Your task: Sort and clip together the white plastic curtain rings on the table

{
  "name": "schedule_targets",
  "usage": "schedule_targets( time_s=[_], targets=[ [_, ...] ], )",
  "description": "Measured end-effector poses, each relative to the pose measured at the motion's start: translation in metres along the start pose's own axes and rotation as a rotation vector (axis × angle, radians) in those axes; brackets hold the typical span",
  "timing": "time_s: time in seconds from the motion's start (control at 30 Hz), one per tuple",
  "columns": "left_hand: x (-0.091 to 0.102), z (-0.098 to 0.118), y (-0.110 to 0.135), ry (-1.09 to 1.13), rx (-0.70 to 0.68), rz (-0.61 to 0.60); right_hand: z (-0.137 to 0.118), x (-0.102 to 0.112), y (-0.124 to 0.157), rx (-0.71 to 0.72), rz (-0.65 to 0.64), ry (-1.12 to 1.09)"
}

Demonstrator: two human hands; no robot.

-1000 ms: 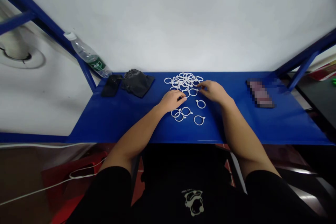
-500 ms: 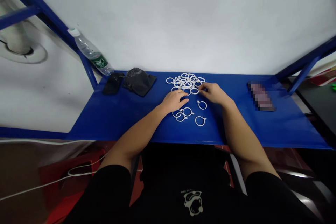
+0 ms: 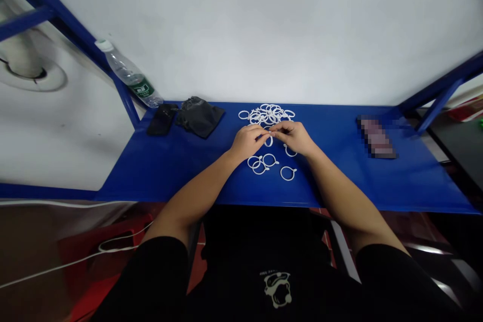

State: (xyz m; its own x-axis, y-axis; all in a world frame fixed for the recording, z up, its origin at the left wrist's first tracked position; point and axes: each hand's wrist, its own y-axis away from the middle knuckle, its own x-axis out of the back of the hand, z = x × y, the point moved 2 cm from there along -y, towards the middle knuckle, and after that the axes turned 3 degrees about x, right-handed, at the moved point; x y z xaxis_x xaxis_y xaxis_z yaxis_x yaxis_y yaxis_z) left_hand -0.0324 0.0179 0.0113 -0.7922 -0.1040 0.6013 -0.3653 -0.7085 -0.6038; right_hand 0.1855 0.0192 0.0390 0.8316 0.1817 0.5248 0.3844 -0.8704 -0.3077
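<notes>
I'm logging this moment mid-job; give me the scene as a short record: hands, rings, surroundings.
Left hand: fingertips at a white ring
Right hand: fingertips close to the left's, at the same ring
Grip: cannot tell which hand bears the ring
Ring pile: heaped just beyond the hands
Nearer rings: several on the blue table, one partly hidden by the right hand
Left side: bottle, dark flat item, dark pouch
Right side: pixelated item

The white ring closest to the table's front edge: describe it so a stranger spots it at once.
Find the blue table, then the person's right hand near its middle. Between that hand and the front edge lies a white ring, its small tab pointing to the right. No other ring touches it, unlike the overlapping pair to its left.
</notes>
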Motion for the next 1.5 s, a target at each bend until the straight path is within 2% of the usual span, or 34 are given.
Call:
schedule_targets(
  time_s=[0.13, 0.3, 0.4, 0.5, 0.63, 0.7, 0.83, 0.93, 1.1, 1.27, 1.37, 1.5],
  targets=[
    [0.000, 0.001, 0.000, 0.025, -0.042, 0.059, 0.001, -0.004, 0.000, -0.012, -0.032, -0.024],
    [0.002, 0.005, 0.000, 0.070, -0.074, 0.081, -0.009, -0.005, 0.002, 0.059, -0.057, -0.005],
    [0.006, 0.005, -0.001, 0.043, -0.014, 0.008, -0.010, -0.004, 0.002, 0.016, -0.097, -0.062],
    [0.011, 0.001, -0.004, -0.007, 0.088, -0.073, -0.005, -0.003, 0.002, -0.047, -0.197, -0.140],
    [0.011, -0.009, -0.005, -0.051, 0.234, -0.138, 0.001, -0.001, 0.002, -0.036, -0.324, -0.008],
    [0.007, -0.012, -0.004, -0.090, 0.257, -0.208, 0.004, 0.002, 0.001, -0.030, -0.295, 0.104],
    [0.000, -0.011, -0.001, -0.145, 0.211, -0.360, 0.009, 0.004, -0.002, -0.037, -0.200, 0.361],
    [-0.002, -0.008, 0.000, -0.153, 0.189, -0.399, 0.012, 0.001, -0.003, -0.032, -0.185, 0.481],
    [-0.001, -0.001, -0.001, -0.117, 0.187, -0.314, 0.012, -0.003, -0.003, 0.002, -0.166, 0.492],
    [0.004, 0.004, -0.002, -0.059, 0.195, -0.164, 0.002, -0.002, -0.002, 0.109, -0.084, 0.320],
    [0.006, 0.004, -0.003, -0.040, 0.198, -0.166, -0.003, -0.004, 0.000, 0.160, -0.071, 0.241],
    [0.006, 0.004, -0.004, -0.001, 0.160, -0.203, -0.006, -0.006, 0.001, 0.122, -0.070, 0.191]
  ],
)
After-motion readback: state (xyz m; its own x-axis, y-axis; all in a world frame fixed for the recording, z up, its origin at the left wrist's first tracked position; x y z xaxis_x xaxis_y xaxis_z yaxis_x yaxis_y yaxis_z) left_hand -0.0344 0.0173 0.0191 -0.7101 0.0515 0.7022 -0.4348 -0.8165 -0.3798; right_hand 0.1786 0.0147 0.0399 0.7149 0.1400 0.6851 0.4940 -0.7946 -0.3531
